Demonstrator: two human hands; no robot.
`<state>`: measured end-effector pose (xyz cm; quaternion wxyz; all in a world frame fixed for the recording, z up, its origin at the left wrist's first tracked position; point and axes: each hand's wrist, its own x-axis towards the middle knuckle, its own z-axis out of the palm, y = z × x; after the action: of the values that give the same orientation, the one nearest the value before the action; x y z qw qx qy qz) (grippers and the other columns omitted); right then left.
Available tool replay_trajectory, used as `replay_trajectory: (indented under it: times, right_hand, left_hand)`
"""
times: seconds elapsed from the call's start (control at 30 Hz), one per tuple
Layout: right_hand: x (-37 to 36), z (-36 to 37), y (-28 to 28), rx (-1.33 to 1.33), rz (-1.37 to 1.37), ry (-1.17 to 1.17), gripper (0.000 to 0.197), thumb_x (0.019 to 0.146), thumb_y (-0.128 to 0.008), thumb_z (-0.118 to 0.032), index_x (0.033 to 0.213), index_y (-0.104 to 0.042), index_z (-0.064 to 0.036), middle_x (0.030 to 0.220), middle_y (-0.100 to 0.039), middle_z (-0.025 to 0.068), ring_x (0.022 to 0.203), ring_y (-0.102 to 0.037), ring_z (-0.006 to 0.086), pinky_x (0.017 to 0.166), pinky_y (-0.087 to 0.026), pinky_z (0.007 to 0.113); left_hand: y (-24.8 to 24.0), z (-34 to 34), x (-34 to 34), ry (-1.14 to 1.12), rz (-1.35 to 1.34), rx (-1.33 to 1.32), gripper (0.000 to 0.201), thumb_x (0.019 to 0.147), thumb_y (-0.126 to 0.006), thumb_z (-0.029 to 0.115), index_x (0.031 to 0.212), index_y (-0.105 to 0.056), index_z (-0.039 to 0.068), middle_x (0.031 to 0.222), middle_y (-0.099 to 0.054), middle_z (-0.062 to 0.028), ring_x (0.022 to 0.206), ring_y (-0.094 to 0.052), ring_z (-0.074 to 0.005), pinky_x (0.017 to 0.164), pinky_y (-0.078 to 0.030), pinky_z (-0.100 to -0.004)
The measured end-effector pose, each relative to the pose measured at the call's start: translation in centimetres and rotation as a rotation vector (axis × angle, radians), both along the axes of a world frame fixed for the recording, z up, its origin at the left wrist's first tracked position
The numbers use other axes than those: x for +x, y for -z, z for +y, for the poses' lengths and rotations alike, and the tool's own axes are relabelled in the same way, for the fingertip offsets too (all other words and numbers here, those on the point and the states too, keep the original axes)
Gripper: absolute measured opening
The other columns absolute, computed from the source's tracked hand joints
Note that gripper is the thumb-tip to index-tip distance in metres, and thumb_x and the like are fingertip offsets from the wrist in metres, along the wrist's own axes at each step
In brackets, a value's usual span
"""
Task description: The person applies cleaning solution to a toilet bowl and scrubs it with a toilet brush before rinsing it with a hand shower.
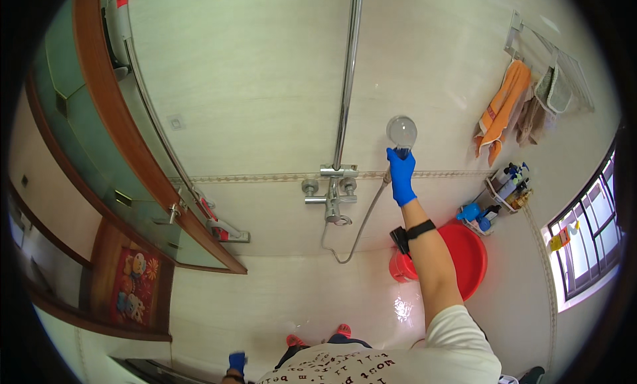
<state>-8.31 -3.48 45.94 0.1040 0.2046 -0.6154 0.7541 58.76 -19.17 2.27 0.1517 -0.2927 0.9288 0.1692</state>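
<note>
My right hand point(401, 176), in a blue glove, is stretched forward and closed around the handle of a hand shower point(401, 130). Its round, clear head points up in front of the tiled wall. From the handle a grey shower hose point(364, 230) loops down to the chrome mixer tap point(333, 199) on the wall, left of the hand. My left hand point(237, 361), also gloved in blue, hangs low at the bottom edge beside my body. It is too small and partly hidden for its fingers to show.
A red tub point(470, 264) and a red bucket point(402, 267) stand on the floor under my right arm. Bottles fill a corner rack point(499, 193). An orange towel point(505, 105) hangs at upper right. A wood-framed door point(126, 125) is at left; a barred window point(590, 225) is at right.
</note>
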Motion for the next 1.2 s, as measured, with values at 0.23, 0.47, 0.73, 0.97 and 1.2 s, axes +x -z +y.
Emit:
replay_trajectory:
  times: [0.23, 0.47, 0.73, 0.97, 1.2]
  right_hand:
    - [0.9, -5.9, -3.0, -0.217, 0.006, -0.069, 0.013, 0.071, -0.06, -0.009, 0.067, -0.048, -0.0055, 0.059, -0.049, 0.0012, 0.054, -0.045, 0.0087, 0.051, -0.036, 0.023]
    - [1.2, -5.6, -5.7, -0.262, -0.012, -0.201, 0.013, 0.069, -0.059, -0.005, 0.065, -0.047, -0.006, 0.058, -0.048, 0.0011, 0.053, -0.045, 0.0095, 0.051, -0.036, 0.022]
    - [-1.3, -7.3, -2.6, -0.078, -0.019, -0.267, 0.011, 0.07, -0.059, -0.008, 0.069, -0.049, -0.0026, 0.06, -0.051, 0.0027, 0.054, -0.048, 0.0105, 0.05, -0.038, 0.023]
    - [-2.5, -12.0, 1.0, 0.084, 0.053, -0.448, 0.018, 0.08, -0.049, -0.017, 0.062, -0.048, -0.0115, 0.055, -0.04, -0.0047, 0.048, -0.035, 0.0055, 0.043, -0.028, 0.022]
    - [-17.5, -10.1, 4.5, 0.497, 0.138, -0.535, 0.02, 0.083, -0.041, -0.018, 0.091, -0.054, -0.0045, 0.09, -0.053, 0.0037, 0.07, -0.044, 0.0084, 0.054, -0.038, 0.025]
  left_hand:
    - [-4.7, 8.5, 10.2, -0.693, -0.043, 0.587, 0.034, 0.075, -0.045, 0.028, 0.102, -0.048, 0.007, 0.092, -0.055, -0.0182, 0.078, -0.055, -0.0289, 0.06, -0.044, -0.0364]
    - [-1.3, 13.3, 7.5, -1.523, 0.45, 1.198, 0.031, 0.078, -0.043, 0.02, 0.107, -0.046, 0.008, 0.092, -0.056, -0.0169, 0.073, -0.056, -0.0251, 0.055, -0.044, -0.0317]
    - [0.5, 16.2, 4.1, -1.549, 0.639, 1.261, 0.031, 0.081, -0.04, 0.02, 0.11, -0.043, 0.01, 0.092, -0.057, -0.0154, 0.069, -0.056, -0.0233, 0.052, -0.043, -0.0297]
    - [-2.4, 24.9, 8.8, -1.082, 0.353, 0.616, 0.022, 0.08, -0.046, 0.025, 0.094, -0.051, 0.009, 0.081, -0.059, -0.0136, 0.057, -0.057, -0.023, 0.047, -0.044, -0.0326]
    - [-6.7, 35.4, 5.4, -2.152, 0.629, 0.848, 0.025, 0.079, -0.047, 0.031, 0.088, -0.051, 0.008, 0.077, -0.061, -0.0088, 0.057, -0.055, -0.0183, 0.048, -0.041, -0.0298]
